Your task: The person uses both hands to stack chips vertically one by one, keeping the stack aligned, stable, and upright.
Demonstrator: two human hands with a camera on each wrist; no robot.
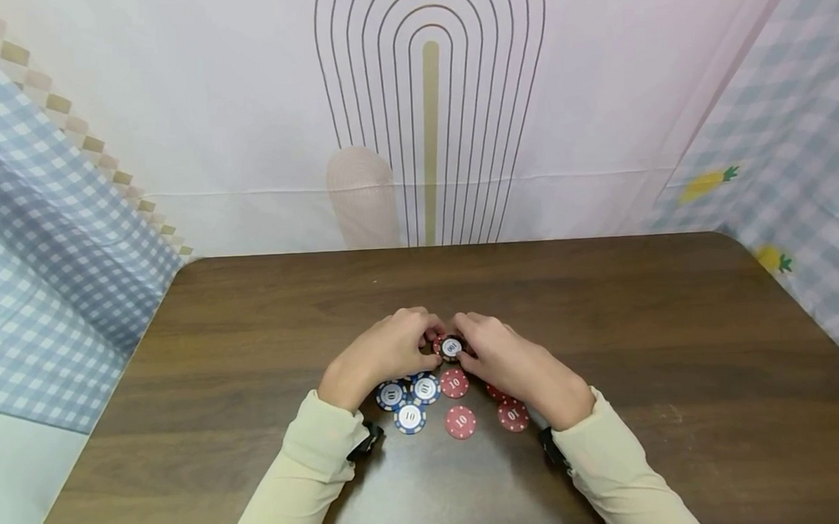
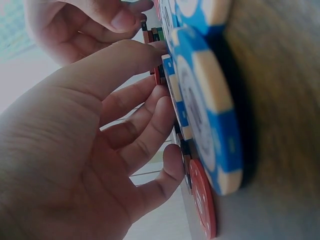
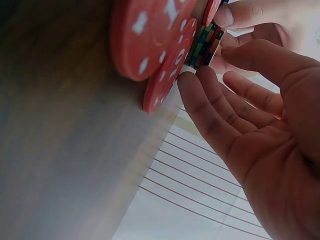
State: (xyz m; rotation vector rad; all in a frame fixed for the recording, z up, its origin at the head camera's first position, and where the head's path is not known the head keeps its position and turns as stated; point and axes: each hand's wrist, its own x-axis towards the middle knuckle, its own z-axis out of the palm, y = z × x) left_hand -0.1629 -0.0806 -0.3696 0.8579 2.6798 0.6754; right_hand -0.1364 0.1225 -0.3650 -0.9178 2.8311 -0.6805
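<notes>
Both hands meet around a small stack of poker chips (image 1: 451, 347), whose top chip is black with a white centre. Green, black and red edges of the stack (image 3: 201, 46) show in the right wrist view. From the left, my left hand (image 1: 393, 345) pinches at the stack with thumb and fingers, beside a red edge jutting out from under the black chip. My right hand (image 1: 511, 357) holds the stack's other side between thumb and fingertips. Just nearer to me lies a red chip (image 1: 454, 383) marked 10.
Several blue-and-white chips (image 1: 410, 418) lie by the left wrist, some overlapping. Another red chip (image 1: 460, 422) lies nearer the front, and more red chips (image 1: 514, 416) sit partly beneath the right forearm. The brown wooden table (image 1: 646, 307) ends at a patterned cloth (image 1: 245, 129) behind.
</notes>
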